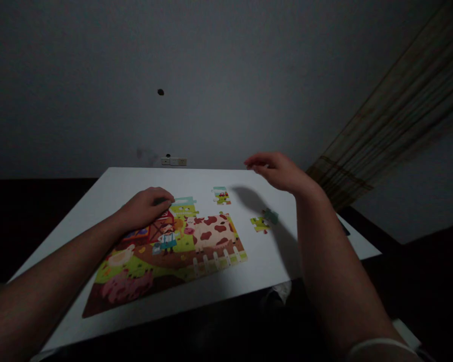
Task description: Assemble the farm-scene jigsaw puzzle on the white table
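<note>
A partly joined farm puzzle [211, 234] lies on the white table [264, 256], showing a cow, a farmer, a chicken and a pig. My left hand [145, 206] rests on its upper left part, fingers bent and close together, covering some of the red barn; whatever may be under the fingers is hidden. Above the table's far right part hovers my right hand [274, 168], its fingers slightly curved with nothing visible between them. A separate piece with a red tractor [221, 195] sits beyond the cow. To the right, green pieces [264, 221] lie near my right forearm.
Behind the table stands a grey wall with white sockets [174, 161]. A brownish curtain [347, 156] hangs at the right. A dark flat object [344, 227] lies near the table's right edge, partly behind my right forearm.
</note>
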The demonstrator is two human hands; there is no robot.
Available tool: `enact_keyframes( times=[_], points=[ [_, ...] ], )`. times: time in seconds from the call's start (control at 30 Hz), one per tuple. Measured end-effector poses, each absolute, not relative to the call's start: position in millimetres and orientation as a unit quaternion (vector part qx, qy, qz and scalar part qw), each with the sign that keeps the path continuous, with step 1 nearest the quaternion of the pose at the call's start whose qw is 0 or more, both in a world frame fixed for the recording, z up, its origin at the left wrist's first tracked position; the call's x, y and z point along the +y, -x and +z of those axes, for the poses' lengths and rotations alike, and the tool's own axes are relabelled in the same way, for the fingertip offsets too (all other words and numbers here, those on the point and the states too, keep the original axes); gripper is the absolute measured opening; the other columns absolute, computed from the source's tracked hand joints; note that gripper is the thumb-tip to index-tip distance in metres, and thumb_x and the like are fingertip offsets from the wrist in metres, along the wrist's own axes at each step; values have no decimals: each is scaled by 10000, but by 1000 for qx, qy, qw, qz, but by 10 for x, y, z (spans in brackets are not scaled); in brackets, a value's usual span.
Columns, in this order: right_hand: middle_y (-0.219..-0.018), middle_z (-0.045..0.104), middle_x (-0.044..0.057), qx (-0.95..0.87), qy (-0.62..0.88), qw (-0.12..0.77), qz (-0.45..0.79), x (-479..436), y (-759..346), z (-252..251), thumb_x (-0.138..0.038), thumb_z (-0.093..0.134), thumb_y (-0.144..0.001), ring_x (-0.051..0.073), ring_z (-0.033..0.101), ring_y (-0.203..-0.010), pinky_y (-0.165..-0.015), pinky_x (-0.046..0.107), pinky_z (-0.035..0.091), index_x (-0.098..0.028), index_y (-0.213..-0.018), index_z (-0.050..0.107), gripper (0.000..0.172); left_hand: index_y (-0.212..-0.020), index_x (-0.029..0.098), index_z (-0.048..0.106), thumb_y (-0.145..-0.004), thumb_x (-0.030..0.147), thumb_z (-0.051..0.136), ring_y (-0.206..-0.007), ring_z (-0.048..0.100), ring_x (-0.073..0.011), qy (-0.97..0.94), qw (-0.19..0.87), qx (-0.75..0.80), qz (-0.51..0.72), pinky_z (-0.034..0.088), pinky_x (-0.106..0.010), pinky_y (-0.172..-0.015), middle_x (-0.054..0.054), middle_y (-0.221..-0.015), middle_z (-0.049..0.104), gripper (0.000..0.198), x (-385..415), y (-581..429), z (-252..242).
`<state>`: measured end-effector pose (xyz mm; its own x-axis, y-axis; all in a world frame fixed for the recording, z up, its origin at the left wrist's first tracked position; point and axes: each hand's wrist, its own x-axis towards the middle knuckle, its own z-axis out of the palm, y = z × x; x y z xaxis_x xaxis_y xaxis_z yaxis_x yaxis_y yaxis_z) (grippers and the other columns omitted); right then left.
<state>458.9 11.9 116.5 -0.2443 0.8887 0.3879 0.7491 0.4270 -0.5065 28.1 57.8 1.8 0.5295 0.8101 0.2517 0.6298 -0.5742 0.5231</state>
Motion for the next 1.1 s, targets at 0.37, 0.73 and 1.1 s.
enact_keyframes(
  times=[0.37, 0.73, 1.1],
  points=[
    [-1386, 768, 164, -768, 627, -40, 125, -923, -4525, 717, -204, 889, -752, 353, 709, -1262, -1107, 438, 547, -228, -1436, 784, 692, -1054, 252, 855, -906, 519, 584, -1118, 761, -321, -849, 193, 426, 246, 561, -462, -1056, -119, -1176, 835, 408, 635, -265, -34],
    [-1046, 832, 100, -793, 535, 169, 237, -267, -4317, 798, -297, 739, -921, 252, 754, -953, -896, 368, 573, -202, -1045, 829, 180, -1029, 235, 847, -896, 482, 604, -1111, 759, -312, -835, 209, 435, 263, 567, -461, -1055, -115, -1150, 837, 371, 565, -284, -19],
    [-982, 825, 100, -749, 496, 328, 293, 557, -3337, 28, -275, 767, -906, 214, 729, -837, -778, 340, 559, -178, -1116, 818, 237, -1016, 257, 837, -927, 433, 615, -1130, 751, -308, -833, 222, 425, 276, 569, -501, -1081, -96, -1145, 835, 296, 506, -299, -15]
  ],
)
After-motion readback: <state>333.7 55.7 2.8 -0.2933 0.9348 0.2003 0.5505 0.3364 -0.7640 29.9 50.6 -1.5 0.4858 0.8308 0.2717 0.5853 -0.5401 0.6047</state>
